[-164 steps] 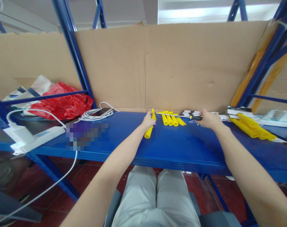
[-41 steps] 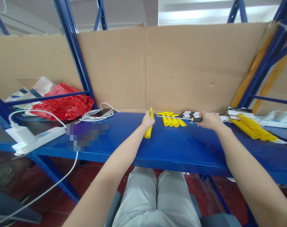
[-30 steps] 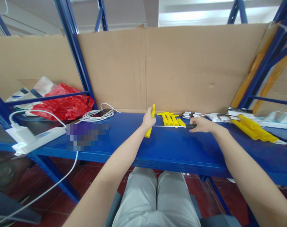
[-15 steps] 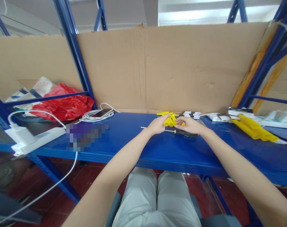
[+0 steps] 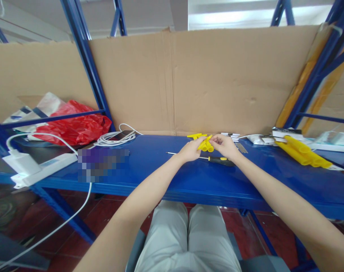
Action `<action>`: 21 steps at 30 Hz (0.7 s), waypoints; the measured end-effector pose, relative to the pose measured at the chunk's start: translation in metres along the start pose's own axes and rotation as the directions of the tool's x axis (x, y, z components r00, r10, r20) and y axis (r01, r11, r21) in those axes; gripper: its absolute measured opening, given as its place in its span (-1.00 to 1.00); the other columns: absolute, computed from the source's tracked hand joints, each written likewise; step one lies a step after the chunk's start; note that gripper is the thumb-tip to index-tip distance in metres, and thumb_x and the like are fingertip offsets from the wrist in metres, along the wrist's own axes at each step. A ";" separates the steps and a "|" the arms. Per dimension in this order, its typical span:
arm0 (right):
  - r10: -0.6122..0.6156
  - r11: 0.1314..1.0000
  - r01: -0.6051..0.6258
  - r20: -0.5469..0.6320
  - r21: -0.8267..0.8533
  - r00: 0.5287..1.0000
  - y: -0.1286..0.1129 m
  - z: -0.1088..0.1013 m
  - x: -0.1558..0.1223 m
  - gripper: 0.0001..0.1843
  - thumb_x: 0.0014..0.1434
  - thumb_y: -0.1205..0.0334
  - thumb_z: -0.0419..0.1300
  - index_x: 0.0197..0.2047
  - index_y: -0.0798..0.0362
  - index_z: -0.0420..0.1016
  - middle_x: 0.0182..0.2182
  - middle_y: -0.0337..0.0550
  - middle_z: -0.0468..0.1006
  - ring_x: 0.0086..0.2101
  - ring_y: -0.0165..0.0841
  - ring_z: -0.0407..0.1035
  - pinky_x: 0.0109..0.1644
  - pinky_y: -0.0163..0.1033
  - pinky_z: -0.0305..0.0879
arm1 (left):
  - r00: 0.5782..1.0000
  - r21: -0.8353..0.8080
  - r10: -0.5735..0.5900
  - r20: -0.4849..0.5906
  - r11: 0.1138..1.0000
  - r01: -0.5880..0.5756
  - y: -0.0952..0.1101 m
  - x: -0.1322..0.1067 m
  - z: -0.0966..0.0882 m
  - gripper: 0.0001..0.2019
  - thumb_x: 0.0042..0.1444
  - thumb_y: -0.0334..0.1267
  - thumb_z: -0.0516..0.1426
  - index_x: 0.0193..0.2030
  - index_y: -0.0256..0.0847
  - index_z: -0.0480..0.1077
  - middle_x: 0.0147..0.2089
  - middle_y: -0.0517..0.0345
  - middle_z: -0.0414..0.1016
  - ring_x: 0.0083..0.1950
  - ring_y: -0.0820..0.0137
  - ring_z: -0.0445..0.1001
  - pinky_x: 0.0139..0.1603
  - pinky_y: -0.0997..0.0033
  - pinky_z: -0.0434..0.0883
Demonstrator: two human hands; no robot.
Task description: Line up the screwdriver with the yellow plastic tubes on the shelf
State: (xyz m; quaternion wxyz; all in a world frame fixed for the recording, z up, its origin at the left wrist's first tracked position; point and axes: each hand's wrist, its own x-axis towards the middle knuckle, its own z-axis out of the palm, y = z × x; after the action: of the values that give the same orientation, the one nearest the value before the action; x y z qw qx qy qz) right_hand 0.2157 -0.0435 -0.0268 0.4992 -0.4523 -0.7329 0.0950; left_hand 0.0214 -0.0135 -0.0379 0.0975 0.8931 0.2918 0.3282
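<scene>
My left hand (image 5: pixel 189 150) is closed around a small bundle of yellow tubes (image 5: pixel 208 147), whose round open ends face me. My right hand (image 5: pixel 223 145) meets the tubes from the other side, thumb and fingertips pinched at their upper right; its fingers partly hide what they grip. Just below both hands a screwdriver (image 5: pixel 221 161) lies on the blue table, its black-and-yellow handle to the right and its shaft pointing left. More yellow pieces (image 5: pixel 194 135) lie behind my left hand. A flat metal strip (image 5: pixel 241 147) rests right of my right hand.
Larger yellow tubes (image 5: pixel 305 153) and white packets (image 5: pixel 257 139) lie at the right. Small black-and-white pieces (image 5: pixel 231 136) are at the back. To the left are a coiled white cable (image 5: pixel 112 139), a power strip (image 5: pixel 51 167) and a red bag (image 5: pixel 75 122). Cardboard (image 5: pixel 217 83) walls the back.
My right hand has turned and risen slightly, bringing its fingertips to the upper part of the tubes. The metal strip beside it now shows more fully. My left hand keeps its hold.
</scene>
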 end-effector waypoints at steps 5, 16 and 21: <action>0.025 0.999 -0.025 0.013 0.025 1.000 -0.001 -0.001 0.001 -0.70 0.06 -0.05 0.25 -0.44 0.00 0.37 -0.53 -0.21 0.48 -0.50 -0.41 0.32 -0.34 -0.26 0.34 | 0.999 -0.140 -0.033 -0.033 0.990 0.029 0.000 0.004 0.001 -0.36 0.03 -0.57 0.11 0.30 -0.17 0.32 0.29 -0.08 0.46 0.31 0.16 0.43 0.35 0.05 0.32; 0.342 0.756 -0.309 -0.054 -0.577 0.938 0.050 -0.058 0.007 -0.89 0.04 0.34 0.19 -0.50 0.04 0.47 -0.47 -0.08 0.61 -0.35 -0.26 0.51 -0.21 -0.26 0.36 | 0.919 -0.582 -0.394 0.032 0.740 0.337 0.010 0.006 -0.006 -0.25 0.01 -0.57 0.12 0.38 -0.14 0.16 0.36 -0.23 0.33 -0.24 0.37 0.60 -0.31 0.38 0.56; 0.450 0.579 -0.313 -0.025 -0.753 0.893 0.065 -0.069 0.004 -0.86 0.04 0.39 0.20 -0.50 0.04 0.53 -0.36 0.00 0.67 -0.25 -0.21 0.56 -0.22 -0.30 0.35 | 0.907 -0.636 -0.416 0.064 0.683 0.359 0.021 0.004 -0.008 -0.27 0.01 -0.58 0.12 0.35 -0.13 0.17 0.32 -0.19 0.38 -0.35 0.47 0.56 -0.47 0.53 0.45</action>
State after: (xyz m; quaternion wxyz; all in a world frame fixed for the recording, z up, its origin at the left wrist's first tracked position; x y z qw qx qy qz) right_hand 0.3089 -0.0250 -0.0292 0.1758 -0.7522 -0.6315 -0.0666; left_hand 0.0284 -0.0281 -0.0221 0.4476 0.7098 0.3496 0.4167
